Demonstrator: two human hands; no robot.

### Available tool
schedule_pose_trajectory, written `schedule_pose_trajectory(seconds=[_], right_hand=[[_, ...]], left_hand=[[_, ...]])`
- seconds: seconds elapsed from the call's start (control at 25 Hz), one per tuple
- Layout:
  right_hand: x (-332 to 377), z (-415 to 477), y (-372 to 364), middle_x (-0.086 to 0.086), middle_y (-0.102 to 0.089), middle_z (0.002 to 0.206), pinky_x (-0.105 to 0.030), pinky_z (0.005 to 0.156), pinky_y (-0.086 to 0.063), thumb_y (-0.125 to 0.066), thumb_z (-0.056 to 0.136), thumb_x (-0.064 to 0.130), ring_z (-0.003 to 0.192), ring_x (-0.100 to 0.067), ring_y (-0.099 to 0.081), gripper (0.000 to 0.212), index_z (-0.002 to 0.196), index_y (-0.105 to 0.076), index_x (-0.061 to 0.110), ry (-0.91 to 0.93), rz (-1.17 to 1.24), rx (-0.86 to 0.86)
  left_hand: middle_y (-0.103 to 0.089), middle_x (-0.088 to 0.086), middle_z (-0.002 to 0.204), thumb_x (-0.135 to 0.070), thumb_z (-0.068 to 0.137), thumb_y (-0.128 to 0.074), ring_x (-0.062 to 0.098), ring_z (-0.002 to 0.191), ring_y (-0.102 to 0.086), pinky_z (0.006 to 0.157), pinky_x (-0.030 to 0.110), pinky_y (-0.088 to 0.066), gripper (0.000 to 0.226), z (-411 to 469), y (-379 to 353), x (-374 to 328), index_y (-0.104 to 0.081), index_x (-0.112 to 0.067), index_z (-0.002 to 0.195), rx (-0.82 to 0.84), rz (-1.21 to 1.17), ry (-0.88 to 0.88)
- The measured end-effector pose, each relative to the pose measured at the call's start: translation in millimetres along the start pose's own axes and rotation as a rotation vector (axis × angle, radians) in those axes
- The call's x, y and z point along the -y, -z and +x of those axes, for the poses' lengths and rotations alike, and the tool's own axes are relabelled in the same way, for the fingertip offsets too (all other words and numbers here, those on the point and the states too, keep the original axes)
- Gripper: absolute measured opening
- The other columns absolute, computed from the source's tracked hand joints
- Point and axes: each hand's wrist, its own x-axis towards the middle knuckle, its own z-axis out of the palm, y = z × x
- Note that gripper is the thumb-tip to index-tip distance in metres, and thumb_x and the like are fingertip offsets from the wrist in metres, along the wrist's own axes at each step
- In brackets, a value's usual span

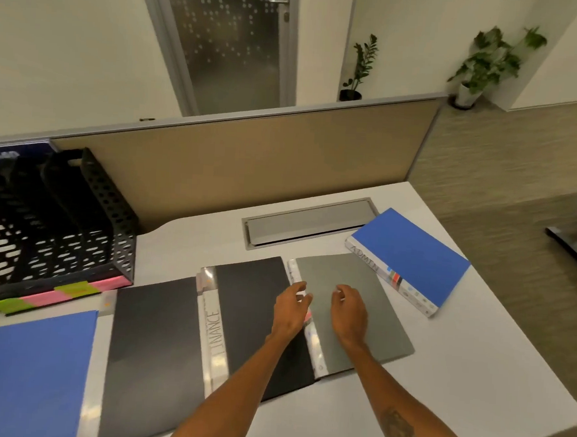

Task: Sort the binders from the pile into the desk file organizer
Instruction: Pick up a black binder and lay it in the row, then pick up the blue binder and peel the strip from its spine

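- Worktop (439,379): four binders lie flat and spread out. None can be seen standing in the organizer (76,239), whose slots are too dark to read.
- Organizer sits far left against the partition, well apart from the hands. Pink and green sticky notes (73,288) run along its front edge, probably slot labels, though I cannot read them.
- Grey binder (358,324) is centre-right, lying partly over the black binder (251,300), whose spine reads FINANCE.
- ADMIN binder (409,256) is at far right, its corner just beside the grey one. A blue binder (27,371) is near left, below the organizer.
- Left hand (290,306) is over the grey binder's spine edge. Its fingers (301,286) are loosely bent and spread, at the spine but not visibly clamped on it.
- Right hand (349,310) is over the grey cover. Its fingers (338,292) are relaxed and curled down, holding nothing, and I cannot tell whether they touch the cover.
- Step in hand, as I judge it: reaching for the grey binder, grip not yet made. Sorting looks barely begun.
- The next move calls for:
  - getting the left fingers under the spine edge;
  - steadying the cover with the right hand so it does not flap open;
  - lifting the binder clear of the black one;
  - checking the spine label and carrying it left to the matching slot.
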Motion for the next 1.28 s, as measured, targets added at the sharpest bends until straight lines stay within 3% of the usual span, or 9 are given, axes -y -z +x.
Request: schedule_pose_trajectory(seconds=[0.16, 0.28, 0.56, 0.72, 0.84, 0.96, 1.04, 1.16, 1.28], right_hand=[[-60.0, 44.3, 54.8, -0.014, -0.057, 0.130, -0.039, 0.097, -0.041, -0.047, 0.098, 0.019, 0.118, -0.033, -0.053, 0.035, 0.129, -0.056, 0.006, -0.346, 0.100, -0.194], [-107.3, 67.1, 87.7, -0.019, -0.053, 0.133, -0.044, 0.100, -0.039, -0.048, 0.097, 0.020, 0.121, -0.038, -0.051, 0.037, 0.131, -0.053, 0.004, -0.564, 0.140, -0.267], [-172.2, 119.5, 106.7, -0.022, -0.063, 0.115, -0.046, 0.092, -0.050, -0.049, 0.096, 0.035, 0.105, -0.039, -0.059, 0.043, 0.113, -0.063, -0.001, -0.688, 0.301, -0.250], [-182.4, 142.5, 108.3, -0.017, -0.068, 0.105, -0.049, 0.089, -0.053, -0.051, 0.093, 0.050, 0.095, -0.034, -0.065, 0.053, 0.101, -0.068, 0.001, -0.793, 0.472, -0.223], [-164.8, 133.9, 116.5, -0.012, -0.066, 0.099, -0.043, 0.085, -0.057, -0.062, 0.092, 0.039, 0.091, -0.027, -0.065, 0.037, 0.099, -0.065, 0.002, -0.782, 0.709, -0.271], [-144.4, 113.5, 120.9, -0.012, -0.068, 0.102, -0.042, 0.082, -0.058, -0.070, 0.087, 0.028, 0.095, -0.026, -0.067, 0.023, 0.093, -0.064, 0.007, -0.659, 0.907, -0.289], [-134.1, 99.9, 120.3, -0.012, -0.069, 0.102, -0.042, 0.082, -0.058, -0.071, 0.086, 0.025, 0.096, -0.026, -0.068, 0.018, 0.090, -0.065, 0.009, -0.609, 0.956, -0.286], [-122.2, 84.5, 118.3, -0.012, -0.070, 0.103, -0.044, 0.083, -0.058, -0.071, 0.086, 0.023, 0.096, -0.027, -0.069, 0.018, 0.093, -0.066, 0.007, -0.556, 1.005, -0.257], [-112.2, 75.5, 115.5, -0.012, -0.071, 0.104, -0.046, 0.086, -0.057, -0.072, 0.085, 0.024, 0.097, -0.028, -0.070, 0.020, 0.096, -0.068, 0.009, -0.523, 1.040, -0.230]], left_hand=[[-0.063, 0.002, 0.127, -0.023, 0.092, -0.060, 0.017, 0.114, -0.060, 0.096, 0.022, -0.043, 0.037, 11.4, -62.5, -19.5, -0.059, -0.015, 0.128, 0.093, 0.017, 0.016], [-0.065, 0.004, 0.125, -0.016, 0.091, -0.060, 0.019, 0.113, -0.061, 0.094, 0.022, -0.042, 0.034, 15.9, -104.8, -20.9, -0.061, -0.013, 0.125, 0.133, 0.023, 0.015], [-0.065, 0.004, 0.124, -0.012, 0.092, -0.057, 0.016, 0.113, -0.060, 0.094, 0.017, -0.042, 0.032, 25.5, -176.2, -24.5, -0.061, -0.012, 0.124, 0.252, 0.046, 0.019], [-0.062, 0.004, 0.126, -0.023, 0.094, -0.056, 0.020, 0.118, -0.057, 0.103, 0.029, -0.044, 0.035, 34.1, -197.9, -34.7, -0.056, -0.014, 0.128, 0.277, 0.038, 0.079], [-0.059, 0.002, 0.128, -0.039, 0.091, -0.058, 0.021, 0.119, -0.055, 0.107, 0.037, -0.043, 0.053, 37.7, -211.3, -44.5, -0.048, -0.014, 0.137, 0.306, -0.069, 0.226], [-0.057, 0.010, 0.132, -0.065, 0.075, -0.064, 0.022, 0.119, -0.057, 0.104, 0.039, -0.048, 0.086, 47.0, -224.5, -53.7, -0.043, -0.010, 0.138, 0.318, -0.357, 0.412], [-0.062, 0.010, 0.126, -0.060, 0.075, -0.070, 0.021, 0.112, -0.063, 0.097, 0.040, -0.053, 0.081, 50.5, -225.5, -67.8, -0.046, -0.009, 0.133, 0.313, -0.554, 0.439], [-0.068, 0.005, 0.115, -0.027, 0.083, -0.074, 0.021, 0.101, -0.069, 0.087, 0.043, -0.058, 0.051, 46.8, -217.3, -87.4, -0.052, -0.012, 0.127, 0.224, -0.760, 0.400], [-0.069, 0.005, 0.115, -0.034, 0.061, -0.085, 0.021, 0.097, -0.071, 0.081, 0.042, -0.060, 0.072, 39.3, -203.4, -96.5, -0.053, -0.015, 0.123, 0.180, -0.860, 0.352]])
